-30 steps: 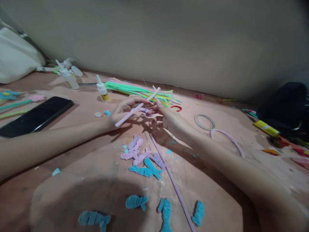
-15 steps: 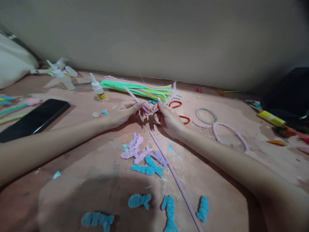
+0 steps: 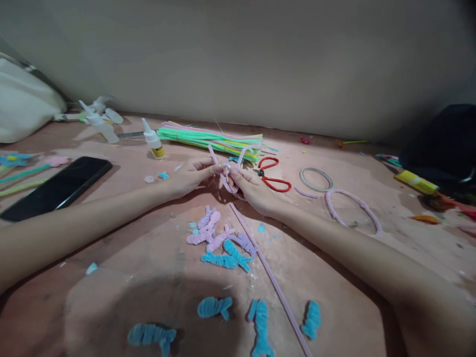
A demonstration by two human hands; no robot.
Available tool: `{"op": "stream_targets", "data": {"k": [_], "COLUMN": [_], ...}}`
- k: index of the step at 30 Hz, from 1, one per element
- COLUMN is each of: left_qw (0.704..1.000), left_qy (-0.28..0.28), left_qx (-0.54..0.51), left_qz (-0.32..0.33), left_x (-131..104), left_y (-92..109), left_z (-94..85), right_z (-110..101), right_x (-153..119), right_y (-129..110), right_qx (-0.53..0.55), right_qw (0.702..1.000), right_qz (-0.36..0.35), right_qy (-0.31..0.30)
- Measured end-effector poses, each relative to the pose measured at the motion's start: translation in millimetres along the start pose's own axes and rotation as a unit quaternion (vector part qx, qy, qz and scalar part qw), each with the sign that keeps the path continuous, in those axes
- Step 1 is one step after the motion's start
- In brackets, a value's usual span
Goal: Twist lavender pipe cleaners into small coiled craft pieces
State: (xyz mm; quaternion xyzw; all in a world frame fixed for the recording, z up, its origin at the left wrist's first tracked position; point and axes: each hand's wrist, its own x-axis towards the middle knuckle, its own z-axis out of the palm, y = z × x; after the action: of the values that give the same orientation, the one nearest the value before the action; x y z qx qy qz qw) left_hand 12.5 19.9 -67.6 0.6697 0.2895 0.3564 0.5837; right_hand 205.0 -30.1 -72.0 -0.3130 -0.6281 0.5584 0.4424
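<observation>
Near the middle of the table, my left hand (image 3: 199, 174) and my right hand (image 3: 250, 187) meet over a light purple pipe cleaner (image 3: 242, 154). The fingers of both are closed on it; it is bent into a loop, with two ends pointing up. A straight purple pipe cleaner (image 3: 277, 285) lies on the table below my hands. Beside it is a pile of small wound pieces, purple (image 3: 208, 230) and blue (image 3: 219, 260). More blue wound pieces (image 3: 261, 322) lie closer to me. Red-handled scissors (image 3: 277, 184) rest right of my right hand.
A bundle of green, pink and yellow pipe cleaners (image 3: 201, 136) lies behind my hands. Left are glue bottles (image 3: 154, 144) and a black phone (image 3: 59, 186). Right are a tape ring (image 3: 316, 179), a purple fuzzy loop (image 3: 357, 196) and a yellow tube (image 3: 416, 182).
My hands have drawn closer together, and the held pipe cleaner is bent more tightly, its ends nearer each other. More of the scissors shows beside my right hand.
</observation>
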Motion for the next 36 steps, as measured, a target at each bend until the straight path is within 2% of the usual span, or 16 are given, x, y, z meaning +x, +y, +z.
{"op": "stream_targets", "data": {"k": [6, 11, 15, 20, 26, 28, 33, 36], "left_qw": [0.998, 0.998, 0.99, 0.99, 0.999, 0.998, 0.987, 0.985], "left_qy": [-0.022, -0.044, -0.091, -0.047, -0.005, 0.009, 0.11, 0.135], "left_qx": [-0.049, -0.036, -0.098, -0.127, -0.038, -0.036, -0.076, -0.071], "left_qz": [-0.015, 0.004, -0.036, -0.047, 0.024, 0.042, 0.085, 0.086], "left_x": [-1.1, -7.0, -15.3, -20.6, -19.3, -18.2, -14.6, -13.7], "left_y": [1.4, 0.6, 3.7, 7.6, 1.9, 0.7, 1.7, 3.7], "left_z": [3.4, 4.0, 11.1, 19.9, 16.8, 17.0, 20.0, 20.8], "right_z": [4.0, 5.2, 2.0, -3.2, -4.7, -6.0, -9.1, -8.8], "right_x": [-6.4, -11.2, -12.1, -7.3, -5.4, -5.6, -4.3, -3.4], "right_y": [-7.4, -5.3, -8.8, -17.7, -17.2, -13.7, -3.1, 0.8], "right_qx": [-0.078, 0.008, 0.028, -0.031, 0.012, 0.05, 0.174, 0.211], "right_qw": [0.994, 0.995, 0.986, 0.979, 0.969, 0.973, 0.975, 0.967], "right_qz": [0.002, 0.055, 0.098, 0.041, 0.035, 0.043, 0.071, 0.07], "right_qy": [-0.079, -0.089, -0.134, -0.197, -0.244, -0.221, -0.118, -0.128]}}
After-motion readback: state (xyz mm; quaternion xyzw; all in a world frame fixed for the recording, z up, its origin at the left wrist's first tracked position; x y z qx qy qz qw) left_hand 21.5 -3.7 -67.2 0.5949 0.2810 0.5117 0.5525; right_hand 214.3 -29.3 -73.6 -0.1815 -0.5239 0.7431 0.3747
